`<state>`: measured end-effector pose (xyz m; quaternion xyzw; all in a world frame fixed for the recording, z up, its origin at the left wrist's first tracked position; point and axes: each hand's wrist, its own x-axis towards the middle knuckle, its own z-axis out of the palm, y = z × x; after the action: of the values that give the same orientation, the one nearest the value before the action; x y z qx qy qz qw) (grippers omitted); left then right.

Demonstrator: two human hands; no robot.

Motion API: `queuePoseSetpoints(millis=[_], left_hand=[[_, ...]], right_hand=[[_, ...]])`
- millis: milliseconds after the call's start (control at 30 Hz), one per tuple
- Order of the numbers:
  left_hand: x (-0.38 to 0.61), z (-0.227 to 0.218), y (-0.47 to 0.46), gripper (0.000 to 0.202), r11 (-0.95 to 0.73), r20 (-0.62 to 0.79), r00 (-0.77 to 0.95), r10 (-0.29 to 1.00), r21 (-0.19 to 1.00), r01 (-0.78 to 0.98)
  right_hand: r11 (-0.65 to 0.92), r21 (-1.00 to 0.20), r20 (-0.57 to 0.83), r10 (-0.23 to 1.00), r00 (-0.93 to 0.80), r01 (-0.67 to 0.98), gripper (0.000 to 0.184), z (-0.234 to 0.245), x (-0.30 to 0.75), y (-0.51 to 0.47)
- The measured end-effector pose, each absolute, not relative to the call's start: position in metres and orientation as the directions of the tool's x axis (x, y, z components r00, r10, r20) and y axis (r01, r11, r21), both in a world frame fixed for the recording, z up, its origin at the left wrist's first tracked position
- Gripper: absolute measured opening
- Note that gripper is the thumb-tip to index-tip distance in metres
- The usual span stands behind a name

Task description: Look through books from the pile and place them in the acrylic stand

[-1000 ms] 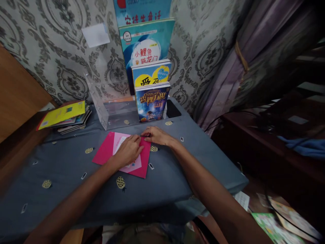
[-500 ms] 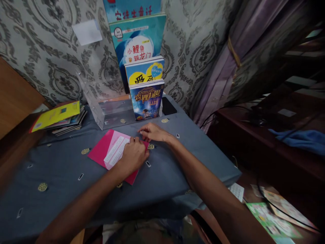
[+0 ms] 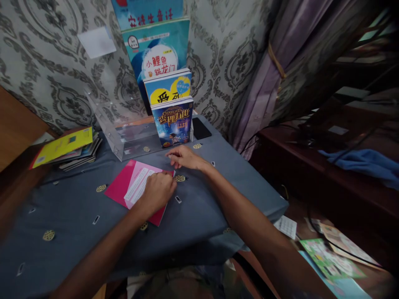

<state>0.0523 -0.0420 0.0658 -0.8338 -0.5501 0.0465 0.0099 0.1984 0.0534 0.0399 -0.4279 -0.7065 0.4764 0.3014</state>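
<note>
A magenta booklet (image 3: 120, 189) lies flat on the grey-blue tablecloth (image 3: 77, 224), with a pale pink sheet (image 3: 137, 185) on top of it. My left hand (image 3: 157, 192) rests on the booklet's right side with its fingers curled down, gripping the right edge. My right hand (image 3: 182, 157) sits just beyond the booklet's far right corner, fingers bent with the fingertips on the cloth, holding nothing that I can see. Right behind it a dark blue book (image 3: 173, 121) stands at the front of a clear stepped stand (image 3: 124, 133).
Further books (image 3: 156, 54) rise in tiers behind the dark blue one, against the patterned wall. A stack of thin books with a yellow cover (image 3: 64, 145) lies at the far left. A black phone (image 3: 201, 128) lies beside the stand. Papers (image 3: 330, 257) litter the floor at right.
My left hand slid from the middle of the pink sheet to the booklet's right edge and curled. My right hand lifted slightly away from the corner. The view shifted right.
</note>
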Motion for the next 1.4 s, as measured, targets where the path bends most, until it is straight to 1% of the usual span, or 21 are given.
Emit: queuePoseSetpoints(millis=[200,400,667,867,1067,1167,1233,1333,1400], left_hand=[[0.048,0.072,-0.042,0.036,-0.368,-0.079,0.363,0.928,-0.058,0.928],[0.046,0.071,-0.040,0.036,-0.381,-0.076,0.377,0.923,-0.051,0.923],[0.047,0.064,-0.043,0.035,-0.377,-0.029,0.377,0.926,-0.022,0.926],[0.049,0.057,-0.049,0.033,-0.419,-0.018,0.419,0.908,-0.055,0.906],[0.046,0.056,-0.052,0.033,-0.489,-0.014,0.490,0.872,-0.099,0.867],[0.039,0.052,-0.049,0.036,-0.540,0.008,0.543,0.839,-0.104,0.835],[0.031,0.049,-0.044,0.039,-0.607,0.026,0.611,0.791,-0.082,0.790],[0.016,0.044,-0.036,0.041,-0.713,0.035,0.713,0.700,-0.016,0.701],[0.009,0.041,-0.032,0.042,-0.744,0.035,0.744,0.668,0.006,0.668]], right_hand=[[0.208,-0.919,0.034,0.888,-0.459,0.335,0.028,0.045,0.201,0.052],[0.280,-0.883,0.085,0.885,-0.458,0.376,0.026,0.048,0.203,0.049],[0.255,-0.881,0.046,0.885,-0.463,0.400,0.028,0.048,0.201,0.050],[0.251,-0.880,0.012,0.861,-0.509,0.404,0.023,0.047,0.202,0.048],[0.203,-0.879,-0.067,0.843,-0.534,0.431,0.023,0.046,0.202,0.048],[0.192,-0.880,-0.081,0.841,-0.535,0.435,0.023,0.043,0.201,0.048],[0.200,-0.874,-0.074,0.847,-0.527,0.444,0.025,0.041,0.201,0.049],[0.220,-0.865,-0.047,0.859,-0.509,0.452,0.027,0.039,0.200,0.051],[0.230,-0.859,-0.029,0.870,-0.493,0.457,0.027,0.038,0.200,0.052]])
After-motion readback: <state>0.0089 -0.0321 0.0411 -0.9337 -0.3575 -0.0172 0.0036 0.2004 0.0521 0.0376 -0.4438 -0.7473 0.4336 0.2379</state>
